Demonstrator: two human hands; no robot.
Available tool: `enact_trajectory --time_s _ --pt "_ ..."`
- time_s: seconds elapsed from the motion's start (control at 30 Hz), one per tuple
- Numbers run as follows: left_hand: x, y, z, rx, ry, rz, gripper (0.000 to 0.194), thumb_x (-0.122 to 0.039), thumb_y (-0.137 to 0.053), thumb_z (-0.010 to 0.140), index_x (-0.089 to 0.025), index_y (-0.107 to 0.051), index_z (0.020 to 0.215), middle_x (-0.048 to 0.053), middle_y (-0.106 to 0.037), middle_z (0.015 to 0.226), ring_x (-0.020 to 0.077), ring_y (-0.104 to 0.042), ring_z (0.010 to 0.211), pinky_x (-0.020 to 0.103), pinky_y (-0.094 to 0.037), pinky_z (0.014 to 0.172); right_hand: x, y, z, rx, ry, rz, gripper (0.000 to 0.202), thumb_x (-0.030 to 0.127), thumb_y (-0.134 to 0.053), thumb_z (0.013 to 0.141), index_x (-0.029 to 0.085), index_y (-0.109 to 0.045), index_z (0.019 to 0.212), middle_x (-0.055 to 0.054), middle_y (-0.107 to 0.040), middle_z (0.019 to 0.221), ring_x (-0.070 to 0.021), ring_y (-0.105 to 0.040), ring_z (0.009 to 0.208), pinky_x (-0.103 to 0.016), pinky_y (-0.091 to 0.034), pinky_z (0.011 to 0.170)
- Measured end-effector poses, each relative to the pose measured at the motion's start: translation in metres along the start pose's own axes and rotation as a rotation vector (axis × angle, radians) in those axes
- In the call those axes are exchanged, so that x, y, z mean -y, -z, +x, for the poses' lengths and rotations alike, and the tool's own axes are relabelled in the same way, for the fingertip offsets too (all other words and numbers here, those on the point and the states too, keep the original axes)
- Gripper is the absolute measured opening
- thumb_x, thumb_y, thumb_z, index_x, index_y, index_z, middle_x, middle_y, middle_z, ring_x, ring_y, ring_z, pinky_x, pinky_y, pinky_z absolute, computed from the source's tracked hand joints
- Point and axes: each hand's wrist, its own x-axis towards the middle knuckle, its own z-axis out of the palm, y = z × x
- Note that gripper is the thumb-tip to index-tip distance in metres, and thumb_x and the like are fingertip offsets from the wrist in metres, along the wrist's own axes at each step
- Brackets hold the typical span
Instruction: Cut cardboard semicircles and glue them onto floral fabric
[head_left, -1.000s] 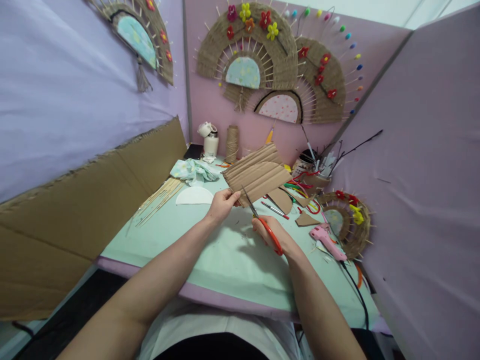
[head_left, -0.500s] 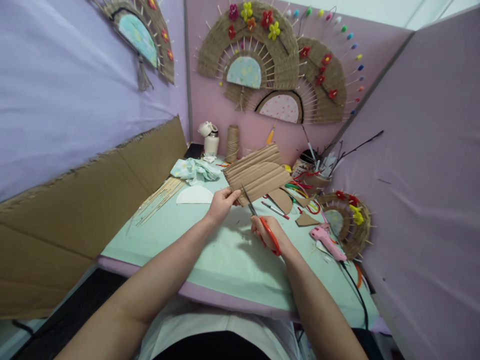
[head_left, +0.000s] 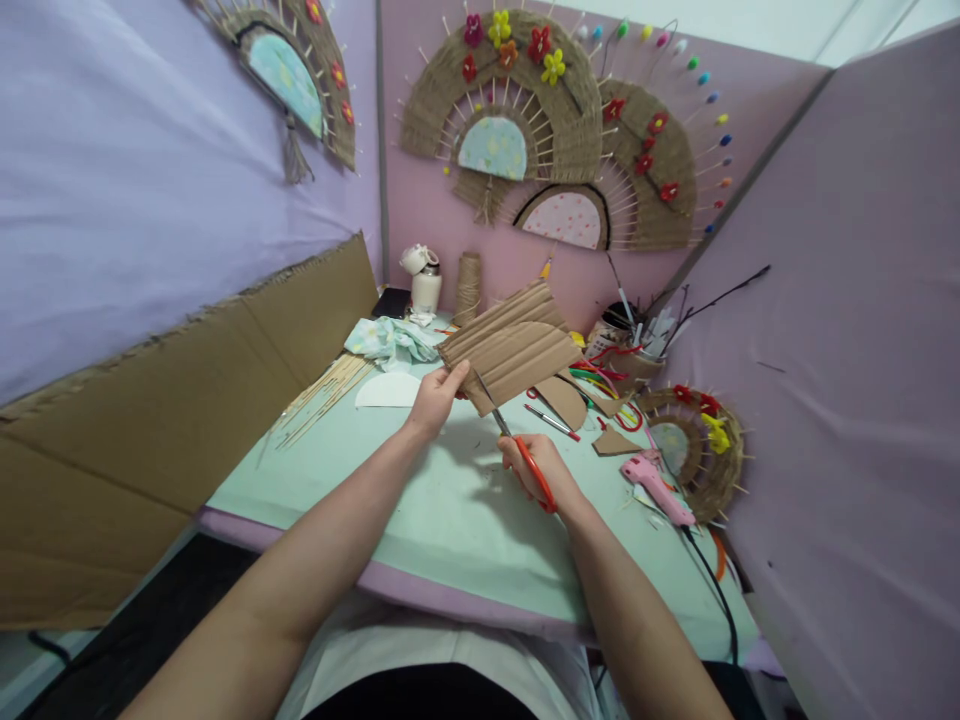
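Head view: our left hand grips the corrugated cardboard's near-left edge; our right grips the scissors. Blades slipping along the ridges could nick our left fingers.

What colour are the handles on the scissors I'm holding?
The scissor handles are orange-red, seen in the head view.

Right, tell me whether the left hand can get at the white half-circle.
Probably yes: the white half-circle lies beside the left hand, with nothing seen on top, though the fingers would likely need to release the cardboard.
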Motion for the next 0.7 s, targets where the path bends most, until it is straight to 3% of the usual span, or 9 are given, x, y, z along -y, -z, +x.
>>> enact_trajectory --time_s 0.13,0.37,0.47,0.7 --pt "0.000 0.005 0.003 -0.038 -0.054 0.045 0.050 -0.064 -0.068 0.066 -0.015 -0.061 0.063 0.001 -0.059 0.059 0.0117 -0.050 0.055 0.026 -0.042 0.054 -0.001 -0.003 0.000 0.002 0.033 -0.018 0.033 0.044 -0.046 0.082 0.019 -0.053 0.061 0.006 -0.038 0.041 -0.0094 -0.036 0.035 -0.022 -0.026 0.039" --pt "0.012 -0.001 -0.001 -0.060 -0.064 -0.018 0.047 -0.061 -0.068 0.069 -0.016 -0.059 0.064 -0.001 -0.056 0.058 0.0107 -0.048 0.054 0.025 -0.040 0.052 -0.007 -0.001 0.005 -0.075 0.242 -0.238 0.031 0.041 -0.047 0.081 0.019 -0.048 0.059 0.004 -0.042 0.052 -0.0111 -0.038 0.052 -0.023 -0.026 0.050" --pt "0.016 -0.005 -0.004 -0.050 -0.054 -0.048 0.046 -0.060 -0.068 0.070 -0.015 -0.059 0.065 0.000 -0.057 0.059 0.0108 -0.049 0.056 0.024 -0.042 0.053 -0.011 0.000 0.008 -0.083 0.260 -0.301 0.028 0.041 -0.048 0.082 0.021 -0.043 0.063 0.003 -0.046 0.055 -0.0123 -0.039 0.053 -0.024 -0.028 0.052" --pt "0.015 -0.009 -0.013 0.026 -0.035 -0.030 0.047 -0.060 -0.065 0.072 -0.014 -0.062 0.066 0.002 -0.061 0.064 0.0123 -0.053 0.059 0.026 -0.045 0.057 -0.013 0.004 0.009 -0.011 0.292 -0.345 0.018 0.037 -0.049 0.084 0.020 -0.047 0.079 -0.004 -0.061 0.073 -0.0166 -0.051 0.064 -0.025 -0.035 0.060"
